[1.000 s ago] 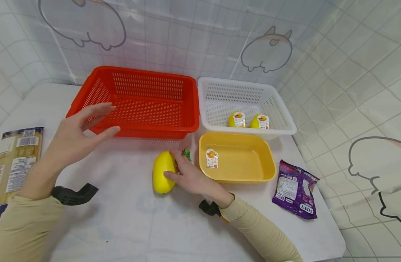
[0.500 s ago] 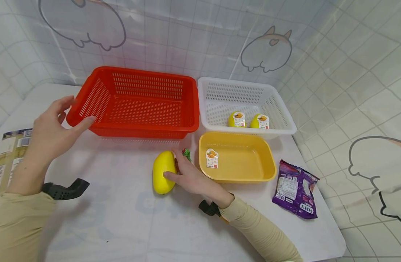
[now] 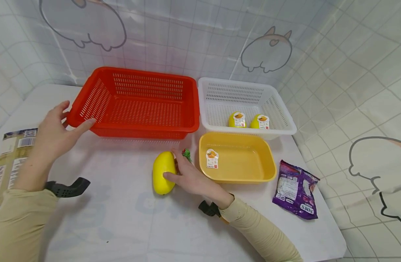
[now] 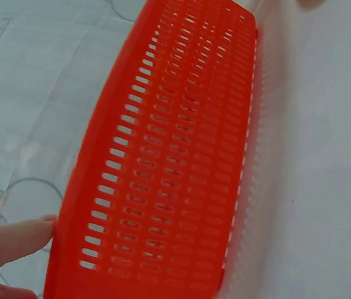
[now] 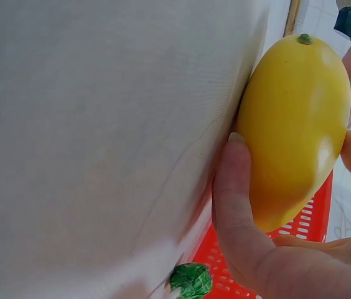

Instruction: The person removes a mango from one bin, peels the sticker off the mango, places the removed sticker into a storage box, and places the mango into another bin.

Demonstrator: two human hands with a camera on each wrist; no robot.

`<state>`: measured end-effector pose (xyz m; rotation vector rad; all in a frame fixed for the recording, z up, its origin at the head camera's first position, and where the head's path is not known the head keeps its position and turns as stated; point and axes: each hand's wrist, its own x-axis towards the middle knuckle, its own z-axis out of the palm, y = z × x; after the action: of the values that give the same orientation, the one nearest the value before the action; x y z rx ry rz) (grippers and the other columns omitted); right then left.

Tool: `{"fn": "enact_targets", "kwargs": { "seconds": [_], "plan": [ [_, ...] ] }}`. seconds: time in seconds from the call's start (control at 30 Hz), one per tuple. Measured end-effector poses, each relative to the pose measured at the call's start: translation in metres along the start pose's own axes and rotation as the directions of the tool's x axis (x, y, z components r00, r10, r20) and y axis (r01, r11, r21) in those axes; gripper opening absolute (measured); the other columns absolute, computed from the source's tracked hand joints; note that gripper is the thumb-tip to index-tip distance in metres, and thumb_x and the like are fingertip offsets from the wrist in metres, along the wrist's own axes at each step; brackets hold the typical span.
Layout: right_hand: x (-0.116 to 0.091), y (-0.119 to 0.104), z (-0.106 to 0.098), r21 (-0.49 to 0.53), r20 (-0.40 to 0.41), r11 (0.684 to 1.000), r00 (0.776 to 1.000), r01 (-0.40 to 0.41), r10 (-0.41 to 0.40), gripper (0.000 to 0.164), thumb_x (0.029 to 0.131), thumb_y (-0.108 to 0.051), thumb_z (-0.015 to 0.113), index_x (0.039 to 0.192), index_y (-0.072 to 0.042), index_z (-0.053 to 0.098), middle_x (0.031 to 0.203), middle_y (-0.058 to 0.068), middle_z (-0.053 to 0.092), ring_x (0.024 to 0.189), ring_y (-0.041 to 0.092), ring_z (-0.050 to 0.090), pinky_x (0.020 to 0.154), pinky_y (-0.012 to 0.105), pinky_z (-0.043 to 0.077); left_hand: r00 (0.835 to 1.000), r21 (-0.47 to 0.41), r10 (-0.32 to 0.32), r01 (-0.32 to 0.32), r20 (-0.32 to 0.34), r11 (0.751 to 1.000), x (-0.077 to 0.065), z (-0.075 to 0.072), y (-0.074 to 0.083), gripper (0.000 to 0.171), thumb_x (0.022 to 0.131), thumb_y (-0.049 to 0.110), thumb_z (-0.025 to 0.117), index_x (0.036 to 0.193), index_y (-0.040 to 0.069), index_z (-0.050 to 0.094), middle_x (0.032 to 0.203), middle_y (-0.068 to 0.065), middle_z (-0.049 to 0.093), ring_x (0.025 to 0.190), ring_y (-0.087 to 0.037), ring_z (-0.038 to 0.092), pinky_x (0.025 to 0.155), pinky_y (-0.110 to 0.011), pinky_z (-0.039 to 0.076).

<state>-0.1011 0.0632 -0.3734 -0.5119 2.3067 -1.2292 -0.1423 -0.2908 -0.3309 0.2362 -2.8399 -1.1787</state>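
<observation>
A smooth yellow mango (image 3: 162,174) lies on the white table, its small green stem nub showing in the right wrist view. My right hand (image 3: 190,178) grips its right side, thumb on one side and fingers on the other (image 5: 231,187). At the left, my left hand (image 3: 54,134) holds the front left corner of the red plastic basket (image 3: 148,131), thumb over the rim and fingers outside the wall. In the left wrist view a digit touches the rim of that slotted basket (image 4: 182,143).
A white basket (image 3: 217,125) with two stickered yellow fruits (image 3: 234,120) stands right of the red one. In front is a yellow tub (image 3: 239,171). A small green wrapped thing (image 3: 186,153) lies near the right hand. A purple snack bag (image 3: 295,191) and a printed packet (image 3: 7,149) flank them.
My left hand has moved left and down from over the red basket's front to its left corner, and now holds it there. The right hand stays on the mango.
</observation>
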Motion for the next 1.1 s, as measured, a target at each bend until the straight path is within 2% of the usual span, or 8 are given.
{"fn": "enact_targets", "kwargs": {
  "seconds": [0.3, 0.47, 0.6, 0.7, 0.8, 0.93, 1.03, 1.1],
  "plan": [
    [0.0010, -0.0013, 0.0010, -0.021, -0.006, 0.999, 0.999, 0.048, -0.048, 0.079, 0.098, -0.029, 0.065, 0.159, -0.017, 0.016, 0.141, 0.000, 0.046, 0.120, 0.015, 0.047, 0.108, 0.032, 0.043, 1.000, -0.025, -0.019, 0.019, 0.024, 0.999, 0.0021, -0.0014, -0.0025, 0.098, 0.098, 0.052, 0.052, 0.159, 0.001, -0.005, 0.163, -0.030, 0.004, 0.139, -0.060, 0.023, 0.098, -0.076, 0.037],
    [0.0014, -0.0027, 0.0016, -0.048, -0.008, 0.998, 0.999, 0.051, -0.052, 0.081, 0.097, -0.029, 0.066, 0.159, -0.018, 0.015, 0.137, 0.001, 0.048, 0.117, 0.016, 0.048, 0.103, 0.031, 0.045, 0.999, -0.044, -0.042, 0.044, 0.029, 0.998, 0.0026, -0.0013, -0.0025, 0.099, 0.097, 0.054, 0.052, 0.159, 0.003, -0.005, 0.164, -0.029, 0.006, 0.136, -0.059, 0.026, 0.095, -0.072, 0.044],
    [0.0014, -0.0033, 0.0028, -0.045, -0.001, 0.998, 1.000, 0.031, -0.031, 0.084, 0.096, -0.033, 0.066, 0.160, -0.020, 0.014, 0.141, 0.001, 0.047, 0.119, 0.016, 0.047, 0.105, 0.033, 0.044, 0.999, -0.047, -0.035, 0.036, 0.032, 0.998, 0.0029, -0.0014, -0.0035, 0.098, 0.097, 0.054, 0.052, 0.159, 0.003, -0.005, 0.163, -0.030, 0.011, 0.132, -0.055, 0.030, 0.081, -0.054, 0.051],
    [-0.0003, -0.0034, 0.0039, -0.039, 0.011, 0.999, 1.000, 0.001, -0.001, 0.085, 0.096, -0.035, 0.066, 0.161, -0.022, 0.012, 0.146, -0.002, 0.044, 0.122, 0.015, 0.046, 0.107, 0.034, 0.044, 0.999, -0.043, -0.024, 0.025, 0.036, 0.999, 0.0025, -0.0005, -0.0032, 0.097, 0.097, 0.053, 0.052, 0.159, 0.002, -0.003, 0.160, -0.032, 0.017, 0.128, -0.052, 0.033, 0.075, -0.034, 0.046],
    [-0.0028, -0.0034, 0.0044, -0.037, 0.016, 0.999, 1.000, -0.023, 0.024, 0.085, 0.096, -0.037, 0.066, 0.161, -0.027, 0.013, 0.148, -0.004, 0.042, 0.124, 0.014, 0.045, 0.107, 0.035, 0.044, 0.999, -0.055, -0.025, 0.027, 0.044, 0.998, 0.0018, 0.0016, -0.0027, 0.096, 0.097, 0.054, 0.052, 0.160, 0.003, -0.001, 0.158, -0.032, 0.022, 0.128, -0.050, 0.034, 0.072, -0.022, 0.040],
    [-0.0053, -0.0033, 0.0046, -0.032, 0.014, 0.999, 1.000, -0.025, 0.025, 0.083, 0.095, -0.037, 0.067, 0.159, -0.033, 0.015, 0.148, -0.006, 0.043, 0.124, 0.013, 0.045, 0.108, 0.035, 0.044, 0.998, -0.082, -0.039, 0.044, 0.056, 0.996, 0.0014, 0.0039, -0.0027, 0.097, 0.097, 0.056, 0.051, 0.160, 0.006, -0.002, 0.159, -0.031, 0.021, 0.131, -0.049, 0.032, 0.066, -0.014, 0.039],
    [-0.0059, -0.0031, 0.0048, -0.034, 0.012, 0.999, 1.000, -0.011, 0.011, 0.081, 0.095, -0.037, 0.067, 0.159, -0.035, 0.017, 0.147, -0.006, 0.043, 0.123, 0.013, 0.045, 0.108, 0.035, 0.044, 0.997, -0.091, -0.048, 0.054, 0.059, 0.994, 0.0020, 0.0045, -0.0035, 0.098, 0.097, 0.056, 0.051, 0.160, 0.006, -0.005, 0.161, -0.030, 0.019, 0.132, -0.048, 0.031, 0.068, -0.014, 0.042],
    [-0.0058, -0.0031, 0.0048, -0.041, 0.009, 0.999, 1.000, -0.003, 0.004, 0.081, 0.095, -0.036, 0.068, 0.158, -0.035, 0.017, 0.146, -0.006, 0.044, 0.123, 0.013, 0.045, 0.107, 0.035, 0.044, 0.997, -0.105, -0.053, 0.060, 0.060, 0.993, 0.0024, 0.0047, -0.0041, 0.099, 0.097, 0.056, 0.051, 0.160, 0.006, -0.007, 0.162, -0.030, 0.015, 0.135, -0.049, 0.030, 0.078, -0.030, 0.055]
  ]
}}
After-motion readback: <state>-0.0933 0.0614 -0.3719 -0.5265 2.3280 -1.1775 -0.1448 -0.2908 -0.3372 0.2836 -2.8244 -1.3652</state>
